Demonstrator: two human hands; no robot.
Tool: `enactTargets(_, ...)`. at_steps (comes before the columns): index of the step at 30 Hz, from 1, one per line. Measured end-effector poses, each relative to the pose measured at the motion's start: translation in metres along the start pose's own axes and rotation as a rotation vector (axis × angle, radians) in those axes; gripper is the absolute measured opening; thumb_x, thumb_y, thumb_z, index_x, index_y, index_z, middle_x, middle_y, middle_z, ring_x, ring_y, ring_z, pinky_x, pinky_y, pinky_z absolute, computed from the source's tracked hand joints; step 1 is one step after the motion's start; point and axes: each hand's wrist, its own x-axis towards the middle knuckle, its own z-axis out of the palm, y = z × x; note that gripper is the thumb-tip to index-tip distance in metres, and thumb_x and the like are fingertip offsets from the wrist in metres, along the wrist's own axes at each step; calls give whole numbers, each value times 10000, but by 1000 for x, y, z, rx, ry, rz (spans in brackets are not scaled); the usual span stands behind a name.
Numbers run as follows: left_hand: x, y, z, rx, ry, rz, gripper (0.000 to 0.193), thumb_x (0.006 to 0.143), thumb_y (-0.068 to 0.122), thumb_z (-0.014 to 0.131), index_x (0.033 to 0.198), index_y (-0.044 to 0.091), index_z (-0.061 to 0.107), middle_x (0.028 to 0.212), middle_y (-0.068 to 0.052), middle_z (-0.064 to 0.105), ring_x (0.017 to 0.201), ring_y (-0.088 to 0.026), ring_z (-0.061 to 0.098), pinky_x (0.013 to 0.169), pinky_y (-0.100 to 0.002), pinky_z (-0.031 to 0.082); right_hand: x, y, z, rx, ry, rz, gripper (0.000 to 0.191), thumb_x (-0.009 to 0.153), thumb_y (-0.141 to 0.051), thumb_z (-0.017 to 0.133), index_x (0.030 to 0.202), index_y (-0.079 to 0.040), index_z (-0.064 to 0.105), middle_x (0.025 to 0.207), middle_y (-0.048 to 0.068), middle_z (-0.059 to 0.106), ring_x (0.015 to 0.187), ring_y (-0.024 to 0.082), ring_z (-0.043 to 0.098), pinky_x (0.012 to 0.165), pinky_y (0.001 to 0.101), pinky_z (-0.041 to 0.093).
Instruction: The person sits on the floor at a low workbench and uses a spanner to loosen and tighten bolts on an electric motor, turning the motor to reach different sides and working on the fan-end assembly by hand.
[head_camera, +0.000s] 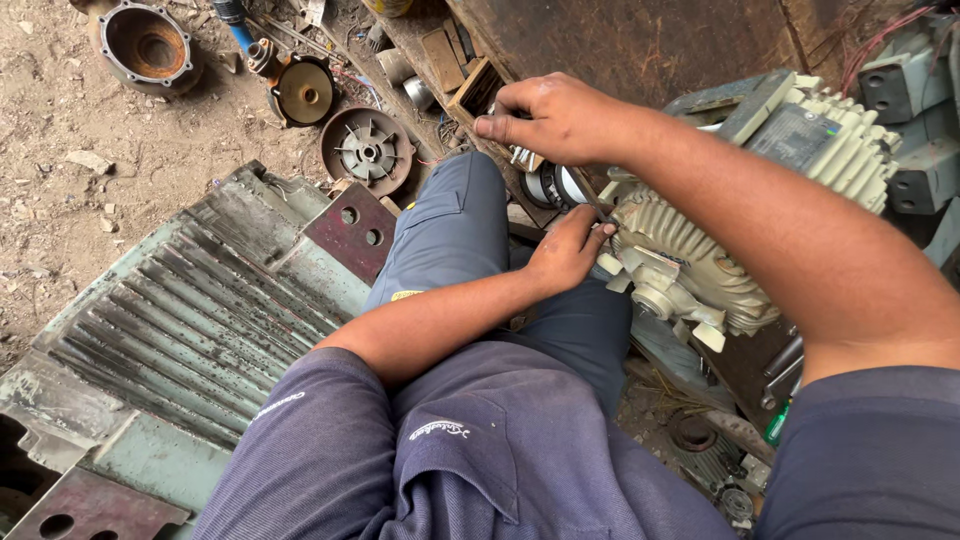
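Fingers: left hand (568, 252) pinches thin tool (600, 212) at cream motor (700, 250); right hand (555, 118) curled, contents unclear.

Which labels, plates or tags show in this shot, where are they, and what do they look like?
Nameplate: on top of the cream finned motor, right of the right hand; dark grey-green rectangle.
Small tag: on the trouser leg, beside the left forearm; yellow strip.
Embroidered mark: on the dark shirt, bottom centre; white stitching.
Green label: on a small item, lower right; mostly hidden.
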Motion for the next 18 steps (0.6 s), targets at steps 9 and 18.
enactTargets(9, -1, 7, -1, 10, -40, -97, 255, 1060, 239, 559, 1140, -2, 558, 1039, -231, 632, 1002, -435, 621, 869, -492, 482, -42, -18, -21, -38, 118, -74, 525, 1025, -532, 602, 966, -17, 681, 894, 164, 680, 899, 337, 663, 764, 459, 506)
enactTargets(18, 0, 5, 0, 20, -24, -21, 245, 1064, 218, 520, 1194, 14, 558, 1053, -224, 629, 1016, -409, 629, 895, -480, 492, -91, -30, -35, 43, 209, -143, 562, 1043, -575, 569, 1022, -19, 642, 943, 127, 648, 904, 278, 650, 794, 399, 517)
